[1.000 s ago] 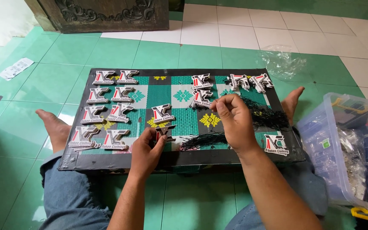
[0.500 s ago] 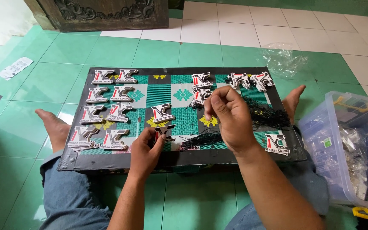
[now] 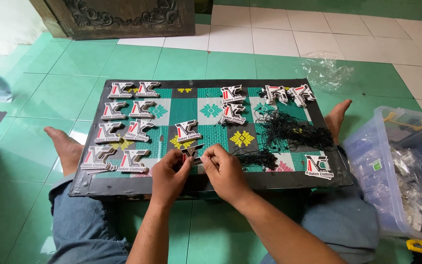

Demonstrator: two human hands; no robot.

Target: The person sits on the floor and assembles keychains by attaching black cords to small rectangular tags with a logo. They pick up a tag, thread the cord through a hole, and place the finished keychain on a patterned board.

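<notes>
Left hand (image 3: 169,177) and right hand (image 3: 224,171) both pinch 1 small red, black and white shaped card tag (image 3: 191,153) at 6 o'clock on the green patterned lap board (image 3: 199,183); likely light, bendable card, best gripped by edges, with black string pile (image 3: 289,132) at 3 o'clock.

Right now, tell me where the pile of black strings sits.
In the head view, the pile of black strings lies on the right half of the patterned board, just right of the right hand, between the tags along the far edge and the lone tag near the front right corner.
</notes>
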